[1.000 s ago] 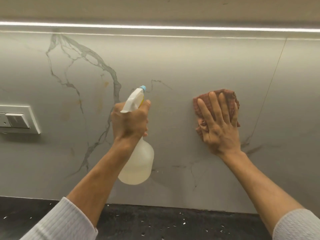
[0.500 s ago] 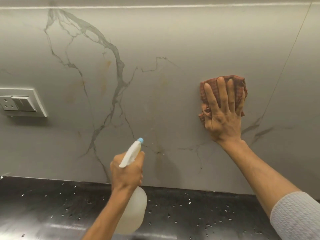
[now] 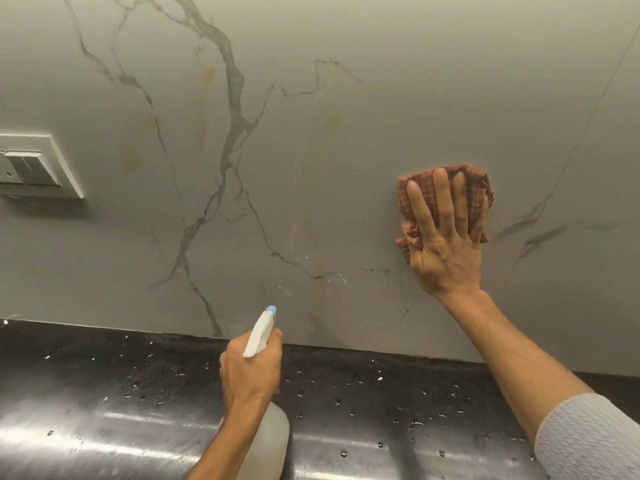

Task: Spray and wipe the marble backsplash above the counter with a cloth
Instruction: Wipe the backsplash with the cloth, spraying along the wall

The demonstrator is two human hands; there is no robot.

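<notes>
The grey marble backsplash (image 3: 311,140) with dark veins and faint orange stains fills the upper view. My left hand (image 3: 251,374) grips a translucent spray bottle (image 3: 273,434) with a white head and blue nozzle (image 3: 270,310), aimed at the wall low down near the counter. Small wet droplets (image 3: 304,261) sit on the marble just above the nozzle. My right hand (image 3: 446,244) lies flat, fingers spread, pressing a reddish checked cloth (image 3: 478,181) against the backsplash at the right.
A black speckled counter (image 3: 104,393) with water drops runs along the bottom. A white switch plate (image 3: 38,168) juts from the wall at the left. A thin seam (image 3: 588,123) in the marble runs diagonally at the right.
My left hand has lowered the spray bottle from mid-wall to just above the counter. Fresh droplets now show on the marble. The right hand with the cloth stays pressed at about the same spot.
</notes>
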